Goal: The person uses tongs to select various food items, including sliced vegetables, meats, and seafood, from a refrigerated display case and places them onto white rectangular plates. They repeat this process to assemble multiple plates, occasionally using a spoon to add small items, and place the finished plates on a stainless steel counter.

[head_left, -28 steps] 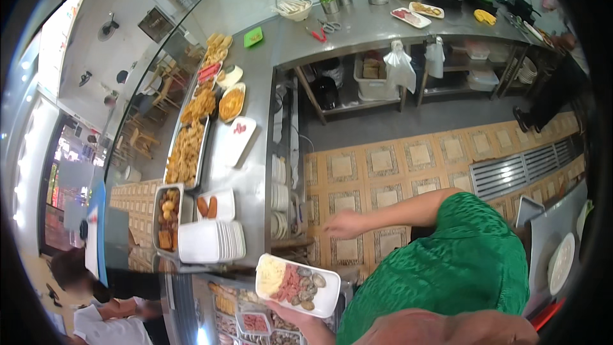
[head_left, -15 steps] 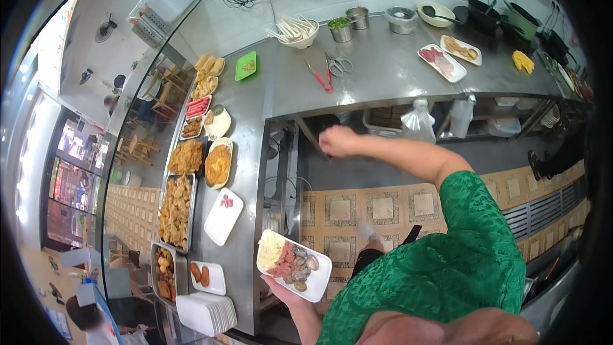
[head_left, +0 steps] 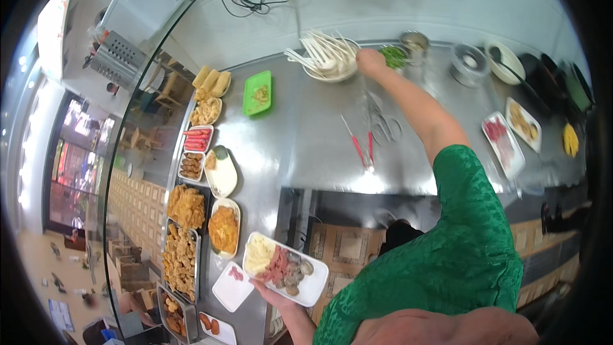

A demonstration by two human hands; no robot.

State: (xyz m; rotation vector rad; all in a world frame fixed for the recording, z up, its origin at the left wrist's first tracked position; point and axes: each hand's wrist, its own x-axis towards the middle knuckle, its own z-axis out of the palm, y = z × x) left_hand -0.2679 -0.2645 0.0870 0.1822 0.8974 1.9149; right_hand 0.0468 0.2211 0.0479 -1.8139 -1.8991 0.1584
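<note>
Your left hand [head_left: 271, 291] grips 1 white tray of food [head_left: 285, 269] from beneath, level so nothing slides. Your right hand [head_left: 369, 60] reaches far ahead, touching the bowl of skewers [head_left: 329, 61]; grip there unclear.

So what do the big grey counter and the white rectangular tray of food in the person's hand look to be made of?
The grey counter looks like brushed stainless steel: it shows soft glare and blurred reflections. The white rectangular tray held by the left hand looks like matte foam or plastic, with rounded corners and no shine; which one I cannot tell.
</note>
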